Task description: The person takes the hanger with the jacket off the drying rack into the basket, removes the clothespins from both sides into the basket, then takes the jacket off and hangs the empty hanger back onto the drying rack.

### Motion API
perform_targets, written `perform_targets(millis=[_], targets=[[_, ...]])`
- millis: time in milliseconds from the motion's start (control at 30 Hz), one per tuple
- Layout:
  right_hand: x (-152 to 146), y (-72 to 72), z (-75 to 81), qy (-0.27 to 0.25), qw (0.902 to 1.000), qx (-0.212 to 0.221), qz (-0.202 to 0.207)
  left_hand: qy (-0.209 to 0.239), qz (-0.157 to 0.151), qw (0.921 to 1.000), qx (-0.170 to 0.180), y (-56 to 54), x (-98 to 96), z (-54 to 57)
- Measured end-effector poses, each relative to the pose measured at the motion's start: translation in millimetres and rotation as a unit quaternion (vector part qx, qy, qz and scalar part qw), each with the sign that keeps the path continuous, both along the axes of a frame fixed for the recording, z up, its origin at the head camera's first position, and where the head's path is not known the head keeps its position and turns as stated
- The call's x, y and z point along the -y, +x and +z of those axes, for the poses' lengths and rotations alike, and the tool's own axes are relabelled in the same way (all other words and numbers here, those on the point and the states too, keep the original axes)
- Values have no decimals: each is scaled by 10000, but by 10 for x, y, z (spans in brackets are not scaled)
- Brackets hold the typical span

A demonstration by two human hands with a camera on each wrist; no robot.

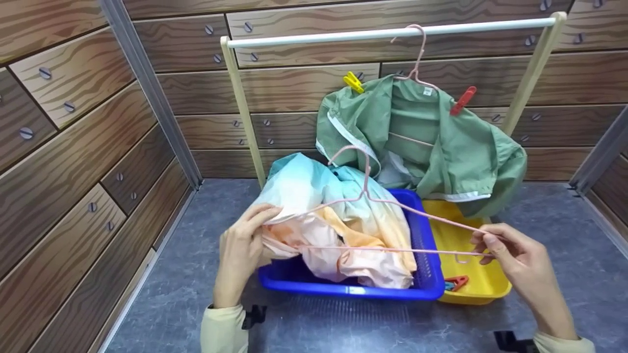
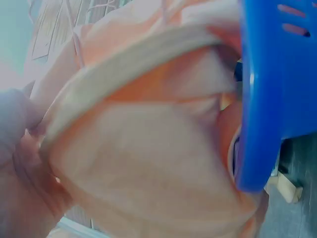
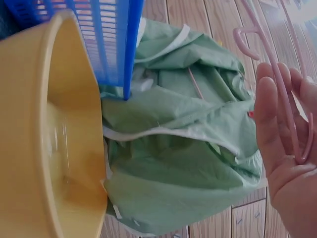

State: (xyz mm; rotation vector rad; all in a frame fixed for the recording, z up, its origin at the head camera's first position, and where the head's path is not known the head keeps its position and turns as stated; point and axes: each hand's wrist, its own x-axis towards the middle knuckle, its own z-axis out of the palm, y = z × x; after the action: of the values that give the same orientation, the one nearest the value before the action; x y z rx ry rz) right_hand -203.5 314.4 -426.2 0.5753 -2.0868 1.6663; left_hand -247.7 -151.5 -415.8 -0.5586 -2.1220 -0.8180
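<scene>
My right hand holds one end of a pink hanger between thumb and fingers. In the right wrist view that hanger end lies across the palm. The hanger's other end goes into a blue, white and peach garment, heaped over a blue basket. My left hand grips the garment's edge around the hanger's left end, which the cloth hides. In the left wrist view, the left thumb and fingers pinch the peach cloth by its pale hem.
A yellow tub with several clothespins stands right of the basket. Behind, a green jacket hangs on a rack by another pink hanger, with a yellow clothespin and a red clothespin on its shoulders.
</scene>
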Motion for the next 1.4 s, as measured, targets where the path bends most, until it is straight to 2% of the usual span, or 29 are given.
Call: perform_targets(millis=[67, 133, 267, 333, 400, 500, 567, 667, 767, 867, 933, 1000, 1067, 1167, 1233, 1300, 1400], targets=[[-31, 2, 4, 134, 9999, -26, -4, 96, 105, 9999, 23, 15, 28, 7], [-54, 3, 8, 231, 9997, -22, -16, 174, 53, 9998, 33, 15, 52, 12], [-87, 14, 11, 391, 9992, -2, -121, 425, -532, 9976, -82, -37, 115, 7], [-97, 17, 10, 412, 9991, 19, -122, 472, -678, 9963, -227, -71, 156, -11], [-105, 17, 8, 353, 9993, 42, -65, 310, -338, 9984, -334, -82, 206, -31], [-119, 15, -4, 64, 9999, 75, 113, 58, 513, 9982, -316, -80, 257, -62], [-133, 14, -11, -184, 9995, 45, 248, 243, 925, 9953, -142, -80, 267, -75], [-157, 12, -14, -496, 9984, 11, 285, 1193, 987, 9879, 79, -103, 237, -89], [-175, 10, 1, -832, 9962, -24, 248, 2112, 1037, 9718, 159, -117, 186, -87], [-180, 18, 27, -1226, 9923, -65, 155, 2615, 1216, 9571, 268, -111, 112, -68], [-179, 23, 46, -1462, 9891, -109, 94, 2719, 1234, 9539, 312, -108, 18, -59], [-172, 25, 62, -1593, 9871, -124, -24, 2632, 1180, 9568, 352, -102, -126, -61], [-159, 20, 66, -1616, 9867, -123, -128, 2243, 1126, 9673, 366, -92, -323, -90], [-132, 5, 54, -1536, 9877, -110, -258, 1360, 717, 9875, 338, -69, -651, -192], [-109, -2, 34, -1498, 9884, -117, -238, 733, 303, 9960, 421, -44, -851, -284], [-82, -9, 16, -1444, 9893, -112, -198, 208, -283, 9977, 587, -23, -1009, -378], [-36, -16, 1, -1368, 9905, -71, -103, -484, -934, 9888, 1055, 0, -1156, -485]])
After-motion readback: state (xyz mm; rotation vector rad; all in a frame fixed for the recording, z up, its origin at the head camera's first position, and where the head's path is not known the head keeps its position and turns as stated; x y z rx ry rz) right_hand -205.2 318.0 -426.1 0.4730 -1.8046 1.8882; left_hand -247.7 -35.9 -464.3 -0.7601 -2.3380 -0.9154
